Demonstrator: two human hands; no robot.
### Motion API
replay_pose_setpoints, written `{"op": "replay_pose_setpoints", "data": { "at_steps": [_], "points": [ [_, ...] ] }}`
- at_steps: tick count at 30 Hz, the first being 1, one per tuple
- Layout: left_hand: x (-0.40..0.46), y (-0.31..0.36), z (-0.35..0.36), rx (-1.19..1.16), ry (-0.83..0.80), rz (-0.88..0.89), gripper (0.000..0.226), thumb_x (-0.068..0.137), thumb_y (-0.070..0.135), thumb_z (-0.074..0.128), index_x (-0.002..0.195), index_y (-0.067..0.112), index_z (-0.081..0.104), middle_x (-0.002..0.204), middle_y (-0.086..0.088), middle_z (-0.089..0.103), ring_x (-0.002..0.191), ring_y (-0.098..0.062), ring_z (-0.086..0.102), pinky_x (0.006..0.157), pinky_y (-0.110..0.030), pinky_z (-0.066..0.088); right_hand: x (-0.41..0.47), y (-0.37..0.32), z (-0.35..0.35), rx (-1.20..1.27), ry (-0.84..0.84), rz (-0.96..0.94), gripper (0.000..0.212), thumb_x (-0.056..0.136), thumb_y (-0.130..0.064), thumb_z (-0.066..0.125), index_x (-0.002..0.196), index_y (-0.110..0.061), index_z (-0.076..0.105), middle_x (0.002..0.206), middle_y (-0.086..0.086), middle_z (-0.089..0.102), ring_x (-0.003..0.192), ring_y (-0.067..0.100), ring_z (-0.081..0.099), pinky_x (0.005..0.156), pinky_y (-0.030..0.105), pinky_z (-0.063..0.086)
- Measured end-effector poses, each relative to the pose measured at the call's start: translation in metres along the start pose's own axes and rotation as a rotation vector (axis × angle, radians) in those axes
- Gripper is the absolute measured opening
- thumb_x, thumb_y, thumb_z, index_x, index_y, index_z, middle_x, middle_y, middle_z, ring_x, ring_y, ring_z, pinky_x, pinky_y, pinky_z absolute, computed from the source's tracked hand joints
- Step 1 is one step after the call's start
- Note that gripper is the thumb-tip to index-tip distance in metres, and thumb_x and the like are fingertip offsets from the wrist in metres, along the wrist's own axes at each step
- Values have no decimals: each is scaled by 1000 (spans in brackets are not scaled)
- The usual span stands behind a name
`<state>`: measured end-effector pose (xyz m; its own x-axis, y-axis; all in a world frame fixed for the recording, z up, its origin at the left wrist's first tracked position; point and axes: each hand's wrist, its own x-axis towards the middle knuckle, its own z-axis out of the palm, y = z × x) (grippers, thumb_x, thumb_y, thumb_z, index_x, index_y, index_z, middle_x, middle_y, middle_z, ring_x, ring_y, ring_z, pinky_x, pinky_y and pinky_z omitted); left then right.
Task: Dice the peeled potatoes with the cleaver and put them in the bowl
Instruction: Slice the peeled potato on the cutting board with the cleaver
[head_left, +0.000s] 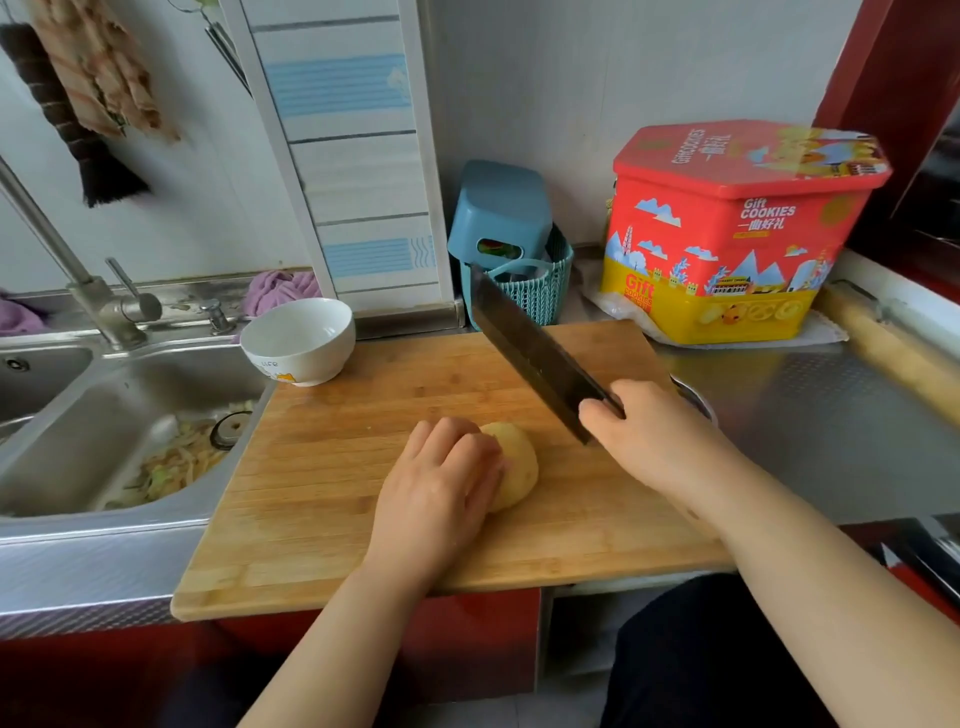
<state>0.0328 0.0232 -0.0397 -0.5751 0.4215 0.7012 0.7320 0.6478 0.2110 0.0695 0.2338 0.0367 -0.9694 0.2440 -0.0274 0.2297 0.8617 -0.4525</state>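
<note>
A steel counter ran along the wall, with a sink sunk into its left end; vegetable scraps lay in the basin. A wooden cutting board covered the counter's front edge and overhung it. At the back right corner stood a red and yellow cookie tin, with a blue woven basket just left of it. A white bowl sat at the board's back left corner. The right hand was wrapped round the handle of the cleaver, whose blade was raised, tip angled up and away. The left hand, fingers curled, held a peeled potato down near the board's middle.
</note>
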Motion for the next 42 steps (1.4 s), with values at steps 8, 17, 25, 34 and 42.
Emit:
{"op": "replay_pose_setpoints", "data": {
  "at_steps": [8, 17, 25, 34, 42],
  "points": [
    [9, -2, -1, -33, -52, 25, 13, 95, 19, 55, 93, 7, 61, 94, -4, 56, 83, -22, 48, 69, -35, 45, -16, -31, -43, 27, -146, -106, 8, 95, -26, 55, 95, -19, 59, 60, 2, 62, 43, 12, 59, 46, 27, 53],
    [12, -4, 0, -58, -101, 3, 13, 95, 22, 51, 95, 11, 57, 99, -3, 55, 87, -21, 47, 73, -36, 46, -19, -56, -47, -141, -263, -116, 14, 97, -28, 51, 99, -16, 58, 64, 11, 67, 43, 14, 58, 42, 21, 46],
    [14, -6, -1, -52, -133, 2, 12, 95, 23, 52, 96, 11, 57, 97, -2, 53, 85, -19, 45, 72, -31, 43, -18, -71, -45, -210, -339, -101, 11, 97, -22, 49, 96, -12, 55, 59, 10, 65, 40, 16, 55, 43, 22, 46],
    [12, -5, -1, -58, -126, -3, 9, 94, 21, 56, 96, 12, 58, 100, -1, 54, 85, -16, 43, 71, -25, 38, -9, -67, -35, -179, -409, -7, 20, 92, -13, 50, 73, -5, 51, 42, 9, 57, 36, 22, 52, 49, 27, 48],
    [10, -5, 0, -67, -95, -19, 9, 93, 20, 58, 96, 12, 59, 97, 0, 54, 85, -15, 44, 70, -24, 39, -13, -48, -2, -154, -467, 28, 9, 94, -13, 49, 87, -8, 49, 31, 0, 49, 30, 15, 48, 47, 23, 46]
  ]
}}
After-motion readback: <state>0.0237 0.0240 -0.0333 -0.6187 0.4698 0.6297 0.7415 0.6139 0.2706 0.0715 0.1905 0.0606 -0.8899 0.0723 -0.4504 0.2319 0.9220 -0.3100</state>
